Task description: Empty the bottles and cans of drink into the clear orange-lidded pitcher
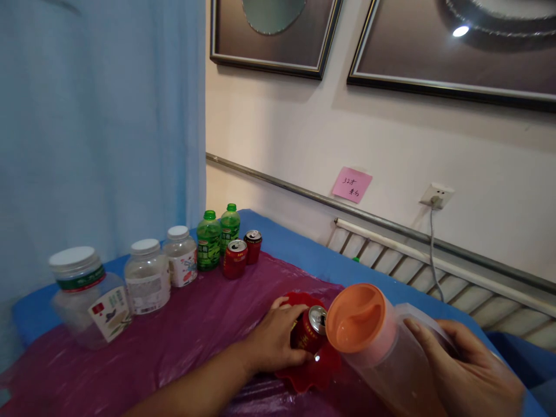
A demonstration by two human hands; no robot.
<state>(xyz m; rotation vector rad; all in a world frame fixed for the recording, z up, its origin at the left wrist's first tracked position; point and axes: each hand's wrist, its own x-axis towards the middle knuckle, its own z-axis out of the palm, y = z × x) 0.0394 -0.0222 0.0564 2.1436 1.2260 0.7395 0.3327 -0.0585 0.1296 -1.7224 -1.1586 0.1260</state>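
My left hand [275, 336] is wrapped round a red drink can [309, 331], which tilts a little to the right. Beneath the can lies a red dish with a scalloped rim [304, 379]. In my right hand [473, 368] is a translucent plastic pitcher [402, 359] with an orange lid [358, 318]. The pitcher leans left, its lid close beside the can's top. Whether the lid touches the can, I cannot tell. The pitcher's lower part runs out of view.
Along the left stand several clear jars with white lids [147, 278], two green bottles [209, 240] and two more red cans [235, 259]. A purple plastic sheet [182, 341] covers the blue-topped table [278, 231]. Behind are a radiator [391, 255] and a plugged-in cord [431, 249].
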